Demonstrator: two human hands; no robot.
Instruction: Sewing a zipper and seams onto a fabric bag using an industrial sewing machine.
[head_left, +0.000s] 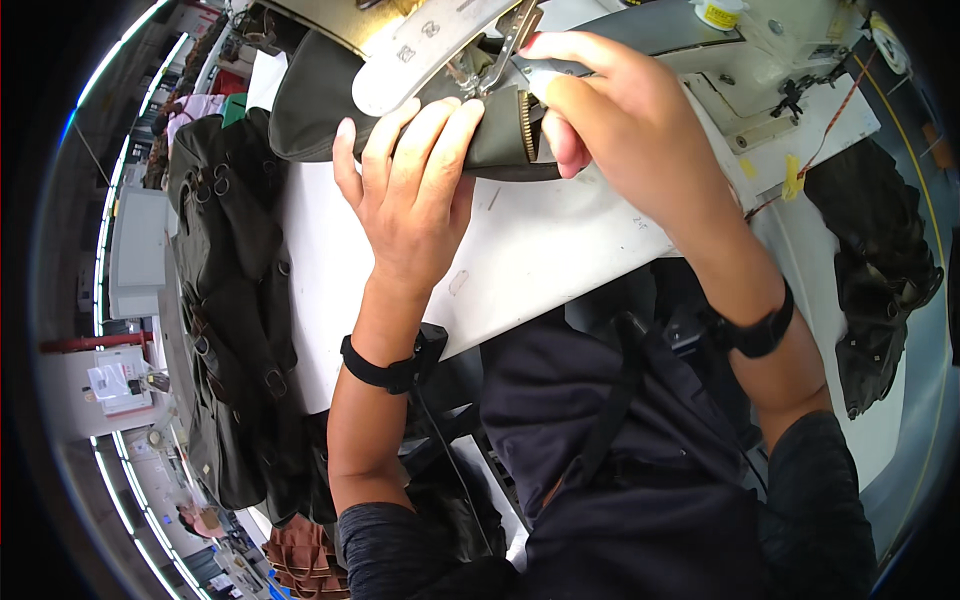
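A dark olive bag piece [315, 105] lies under the white arm [425, 55] of a sewing machine. Gold zip teeth [527, 125] run along its right end. My left hand [415, 190] has its fingers spread over the piece's near edge, and the thumb goes down beneath that edge. My right hand [620, 120] is bent closed at the zip end, thumb and fingers around the edge there. Its index fingertip reaches a metal lever [510, 45] beside the needle area. What lies inside the right-hand fingers is partly hidden.
The white worktable [540, 235] extends toward me. Dark bags [235, 300] hang along its left side, and another dark bag [880, 270] lies at the right. A yellow-labelled spool [720, 14] stands at the back. A red cord [835, 130] with yellow tape crosses the right side.
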